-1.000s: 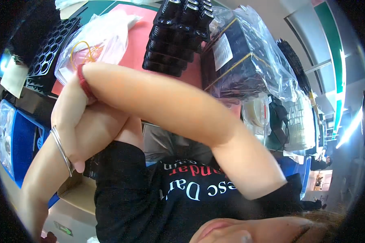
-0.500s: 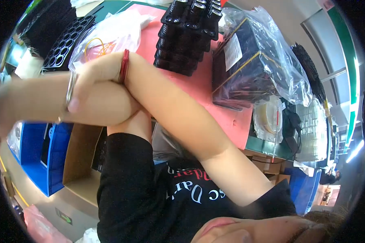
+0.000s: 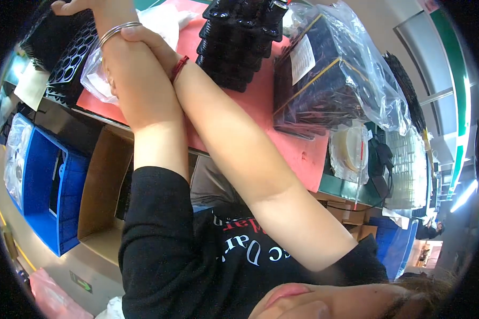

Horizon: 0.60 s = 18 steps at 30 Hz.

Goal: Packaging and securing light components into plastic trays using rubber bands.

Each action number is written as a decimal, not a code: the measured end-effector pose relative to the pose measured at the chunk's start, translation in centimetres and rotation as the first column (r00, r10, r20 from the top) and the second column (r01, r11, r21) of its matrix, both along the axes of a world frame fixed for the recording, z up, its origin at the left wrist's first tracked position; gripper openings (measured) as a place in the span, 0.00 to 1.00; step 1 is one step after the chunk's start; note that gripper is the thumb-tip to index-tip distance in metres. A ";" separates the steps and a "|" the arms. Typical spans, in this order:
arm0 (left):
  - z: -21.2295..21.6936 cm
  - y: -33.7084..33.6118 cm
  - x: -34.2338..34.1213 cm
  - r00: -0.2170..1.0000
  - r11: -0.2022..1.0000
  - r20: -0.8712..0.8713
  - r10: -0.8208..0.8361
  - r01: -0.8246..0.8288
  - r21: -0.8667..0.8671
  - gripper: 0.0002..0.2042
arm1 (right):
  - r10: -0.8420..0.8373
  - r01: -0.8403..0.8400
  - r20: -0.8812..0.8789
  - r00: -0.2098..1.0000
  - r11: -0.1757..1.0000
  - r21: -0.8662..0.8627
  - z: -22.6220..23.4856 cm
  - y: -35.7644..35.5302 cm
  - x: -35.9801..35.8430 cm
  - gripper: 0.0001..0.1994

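My right hand (image 3: 157, 45), with a red cord (image 3: 180, 69) at its wrist, is wrapped around my left forearm (image 3: 146, 98). Its thumb lies just below the silver bangle (image 3: 120, 31) on my left wrist, and its fingertips come round the far side. At the upper left edge, my left hand (image 3: 73, 7) is partly cut off by the picture. Its visible fingers are loosely apart, with nothing seen in them. Nearest to my arms stands a stack of black plastic trays (image 3: 231, 58) on a pink mat (image 3: 253, 109).
A dark box-shaped bundle in clear plastic (image 3: 319, 80) stands right of the stack. A roll of tape (image 3: 347, 149) and clear trays (image 3: 407, 170) lie farther right. Below left are a blue bin (image 3: 50, 196) and a cardboard box (image 3: 98, 202). A black tray with round holes (image 3: 77, 64) sits upper left.
My left forearm has swung from pointing left to pointing up and away. My right hand keeps its hold on it and has moved up with it. The view has shifted slightly.
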<state>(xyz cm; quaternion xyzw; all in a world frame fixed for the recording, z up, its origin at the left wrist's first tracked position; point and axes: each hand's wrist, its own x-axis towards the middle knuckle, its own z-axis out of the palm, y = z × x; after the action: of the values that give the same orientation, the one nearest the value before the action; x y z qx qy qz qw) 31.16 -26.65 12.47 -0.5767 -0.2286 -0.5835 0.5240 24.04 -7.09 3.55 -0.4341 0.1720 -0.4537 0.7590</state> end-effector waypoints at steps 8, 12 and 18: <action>-3.3 -1.1 -5.1 0.998 0.972 0.023 -0.055 0.048 0.231 0.21 | -0.008 0.000 0.090 0.996 0.995 0.096 -2.7 -1.1 -1.7 0.30; -4.4 -2.7 -5.4 0.989 0.960 0.148 0.022 -0.063 0.275 0.22 | -0.069 0.061 0.086 0.994 0.993 0.100 -3.2 -1.6 -1.4 0.29; -4.9 -2.7 -7.5 0.935 0.926 0.354 -0.009 -0.126 0.355 0.26 | -0.173 0.156 0.185 0.967 0.982 0.102 -4.6 -3.6 -1.9 0.25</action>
<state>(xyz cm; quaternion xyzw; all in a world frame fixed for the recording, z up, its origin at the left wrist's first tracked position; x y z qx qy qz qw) 23.67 -29.34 7.59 -0.3469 -0.2206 -0.6932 0.5920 22.11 -10.67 -1.06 -0.3389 0.1525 -0.5472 0.7500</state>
